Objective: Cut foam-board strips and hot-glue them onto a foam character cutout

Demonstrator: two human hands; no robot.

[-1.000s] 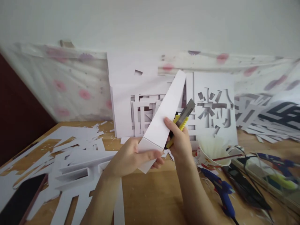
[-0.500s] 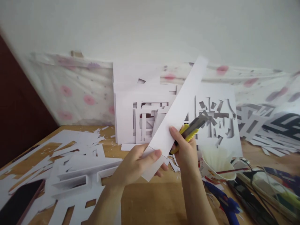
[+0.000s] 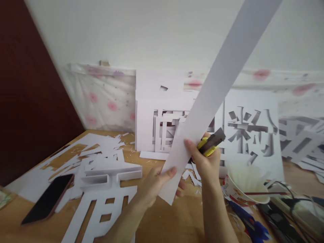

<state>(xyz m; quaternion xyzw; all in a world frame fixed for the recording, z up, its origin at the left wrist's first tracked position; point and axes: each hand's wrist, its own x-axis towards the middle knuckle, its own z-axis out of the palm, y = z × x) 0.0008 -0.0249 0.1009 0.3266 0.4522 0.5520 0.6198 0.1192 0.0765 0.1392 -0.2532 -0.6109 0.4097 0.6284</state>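
Note:
A long white strip of card or foam board [image 3: 215, 84] slants up to the right, past the top of the view. My left hand [image 3: 154, 184] grips its lower end, thumb on the front face and fingertips showing behind. My right hand [image 3: 206, 163] is closed around a yellow utility knife [image 3: 209, 145], its wide metal end pointing up and right. The right thumb also presses on the strip's right edge. Part of the knife is hidden in the palm. Behind the strip, a white board with cut-out shapes [image 3: 144, 101] leans against the wall.
Another cut-out board [image 3: 272, 165] leans at right, behind a paper cup [image 3: 234, 187]. A blue glue gun [image 3: 249, 221] lies before it. At left are a phone [image 3: 48, 199], white offcuts [image 3: 101, 143], a raised white-walled piece [image 3: 93, 179] and a cut-out character sheet [image 3: 95, 226].
The strip now reaches beyond the top of the view, and the line across its lower part no longer shows. My view has turned left. Both hands still hold on.

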